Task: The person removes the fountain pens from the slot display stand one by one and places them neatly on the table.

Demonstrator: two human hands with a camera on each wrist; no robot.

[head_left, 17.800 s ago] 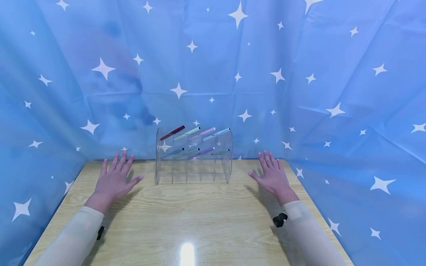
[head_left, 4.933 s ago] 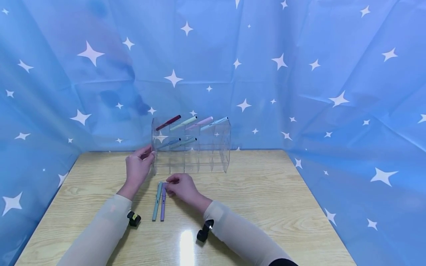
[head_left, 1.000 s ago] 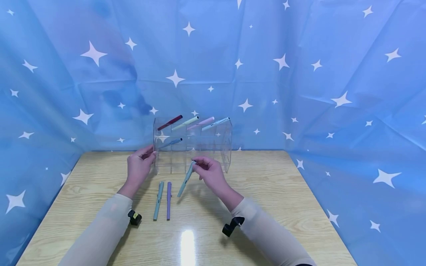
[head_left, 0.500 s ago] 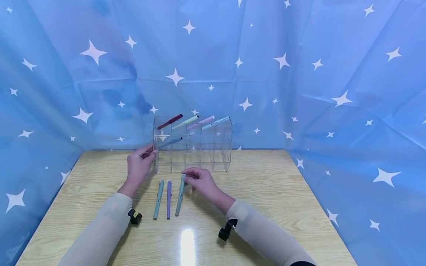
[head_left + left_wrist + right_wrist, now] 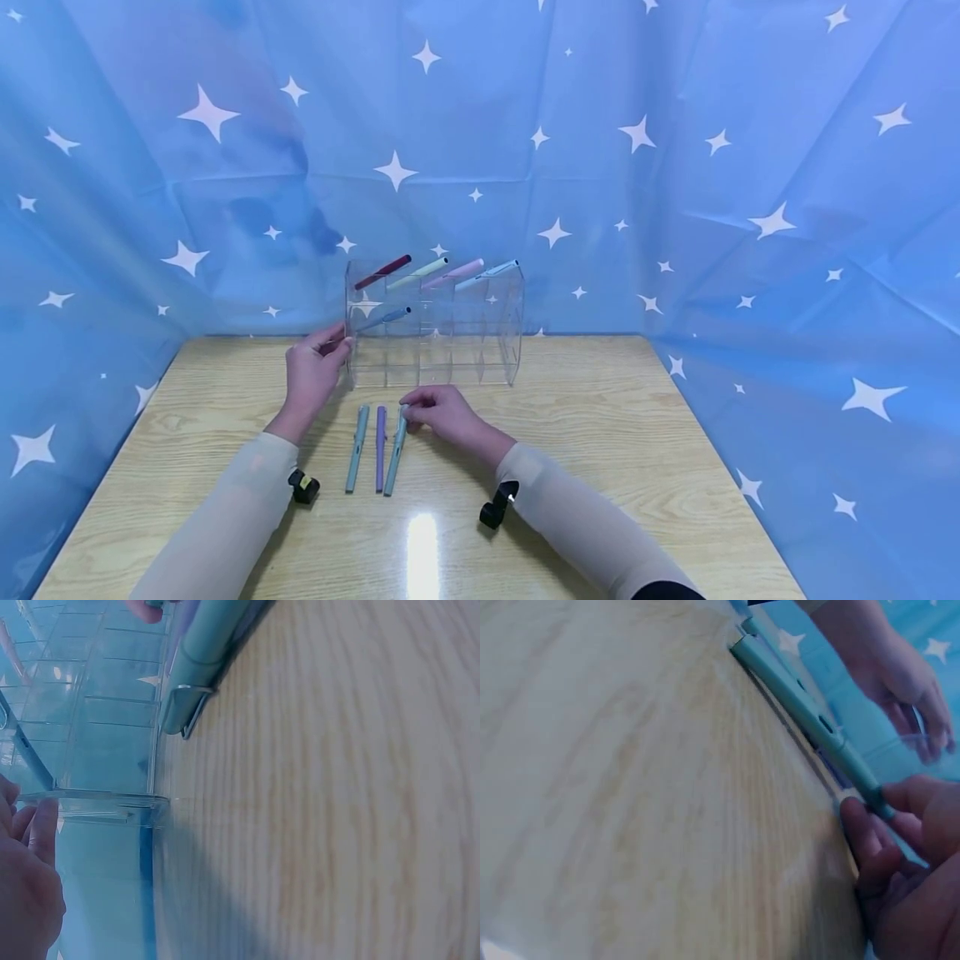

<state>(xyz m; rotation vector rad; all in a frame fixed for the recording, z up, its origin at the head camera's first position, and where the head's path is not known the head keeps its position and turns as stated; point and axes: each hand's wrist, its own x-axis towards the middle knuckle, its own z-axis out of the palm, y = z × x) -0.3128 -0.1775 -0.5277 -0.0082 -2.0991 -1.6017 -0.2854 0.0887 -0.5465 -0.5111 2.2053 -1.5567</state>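
Observation:
At the left end of the clear acrylic pen rack [image 5: 519,333], my left hand [image 5: 311,375] grips the side wall between thumb and fingers. My right hand [image 5: 448,415] pinches the upper end of a teal pen [image 5: 396,457] just in front of the rack. That pen lies slanted, its lower end close to a purple pen [image 5: 380,450] on the table. Left of the purple one lies another teal pen [image 5: 357,450], its metal clip showing large in the left wrist view. A blue pen [image 5: 386,319] leans in the rack's lower tier, near my left hand.
Dark red [image 5: 383,272], pale green [image 5: 417,274], pink [image 5: 453,274] and light blue [image 5: 487,275] pens lean in the rack's top tier. The wooden table [image 5: 600,433] ends at a blue star-patterned curtain [image 5: 480,125] behind and at both sides.
My right hand has brought the teal pen down and left from before the rack, to beside the purple pen. My left hand stays on the rack. Earlier, more pens stood in the lower tier.

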